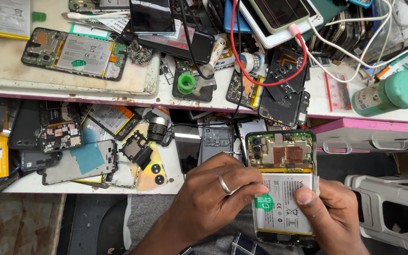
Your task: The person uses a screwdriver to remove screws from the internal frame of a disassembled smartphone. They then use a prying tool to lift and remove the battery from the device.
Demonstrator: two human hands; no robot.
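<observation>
Your workbench (166, 99) spans the upper half of the view, a white top with a pink front edge, crowded with phone parts. Below it, an open drawer shelf (171, 182) carries loose back covers, frames and screens. To your right stands a pale plastic stool (388, 212), and above it a pink drawer front (369, 134) with two metal handles. On the bench top at the left lies a second opened phone (74, 53) with its battery exposed; at the right edge a green-capped bottle (390, 93) lies on its side. A red cable (270, 71) loops across the bench centre, near a small green ring (186, 83). You hold the opened phone (282, 186) over your lap, just in front of the drawer shelf, back cover off, circuit board at the top and white battery (284, 203) below. Your left hand (213, 198), with a ring on one finger, closes over the phone's left edge, fingertips pressed onto the battery beside a round green sticker (264, 203). Your right hand (334, 212) clamps the right edge, thumb flat on the battery face. Both hands are closed on the phone.
</observation>
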